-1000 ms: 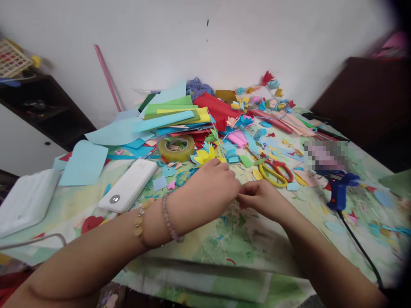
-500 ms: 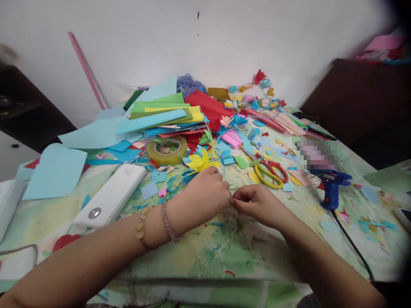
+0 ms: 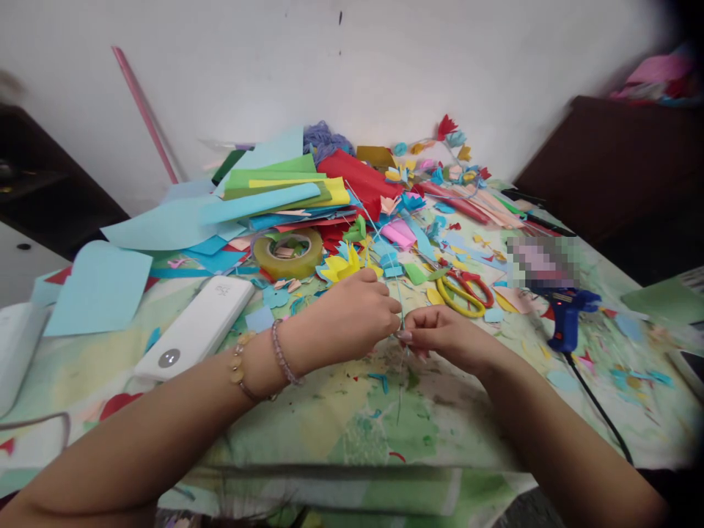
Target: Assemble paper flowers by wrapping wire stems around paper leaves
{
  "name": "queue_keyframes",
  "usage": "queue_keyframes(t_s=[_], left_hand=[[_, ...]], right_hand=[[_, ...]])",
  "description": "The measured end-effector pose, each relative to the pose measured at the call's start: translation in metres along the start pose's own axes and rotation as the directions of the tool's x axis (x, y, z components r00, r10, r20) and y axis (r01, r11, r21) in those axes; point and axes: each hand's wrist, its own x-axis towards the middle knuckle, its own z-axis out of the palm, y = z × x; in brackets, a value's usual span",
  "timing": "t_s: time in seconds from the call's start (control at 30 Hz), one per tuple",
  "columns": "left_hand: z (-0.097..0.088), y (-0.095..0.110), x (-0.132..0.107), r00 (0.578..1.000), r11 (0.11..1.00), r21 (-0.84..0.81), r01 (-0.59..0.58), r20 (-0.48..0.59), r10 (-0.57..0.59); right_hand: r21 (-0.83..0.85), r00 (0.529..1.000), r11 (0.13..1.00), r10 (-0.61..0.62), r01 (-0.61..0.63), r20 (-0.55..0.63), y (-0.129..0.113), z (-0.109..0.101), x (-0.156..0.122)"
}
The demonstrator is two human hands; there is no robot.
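Note:
My left hand [image 3: 360,312], with bracelets at its wrist, is closed in a pinch in the middle of the table. My right hand [image 3: 448,339] meets it fingertip to fingertip, also pinching. Between them runs a thin light-blue string [image 3: 394,262], rising toward the paper pile and with a thin end hanging below my fingers. The exact grip point is partly hidden by the fingers. Just beyond my left hand lies a yellow paper flower [image 3: 344,265]. Scissors with yellow and red handles [image 3: 467,293] lie beyond my right hand.
A tape roll [image 3: 289,253] and a white power bank [image 3: 195,330] lie at left. Coloured paper sheets [image 3: 264,202] and purple yarn [image 3: 325,141] are piled behind. At right stands a blue glue gun [image 3: 566,319] with its cable. Paper scraps are scattered across the patterned cloth.
The string now shows more clearly, its upper part shifted right and its lower end visible beneath my hands. My right fingers have turned slightly; both hands stay together.

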Motion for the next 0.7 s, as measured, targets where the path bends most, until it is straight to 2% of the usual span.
queue_keyframes(t_s=[0.07,0.2,0.3,0.4,0.57,0.7], left_hand=[[0.0,0.0,0.0,1.0,1.0,0.011,-0.006,0.0,0.006],[-0.001,-0.002,0.0,1.0,0.999,0.032,0.008,0.011,-0.009],[0.0,-0.001,0.001,0.999,0.999,0.036,-0.003,0.032,0.002],[0.0,0.0,0.001,1.0,1.0,0.027,-0.001,0.023,0.0],[0.0,0.001,0.001,1.0,1.0,0.01,0.0,-0.001,0.0],[0.0,0.001,0.003,0.999,1.0,0.019,0.013,0.041,-0.014]], right_hand=[[-0.055,1.0,0.998,0.006,-0.007,-0.026,-0.003,0.001,-0.002],[-0.212,0.986,0.977,-0.024,-0.012,-0.165,-0.01,0.004,-0.008],[-0.266,0.977,0.964,-0.06,0.003,-0.205,-0.014,0.004,-0.012],[-0.211,0.977,0.977,-0.043,-0.002,-0.207,-0.015,0.004,-0.012],[-0.019,0.988,0.999,0.024,-0.027,-0.151,-0.012,0.003,-0.009],[-0.021,0.98,0.997,0.062,-0.068,-0.19,-0.011,0.005,-0.007]])
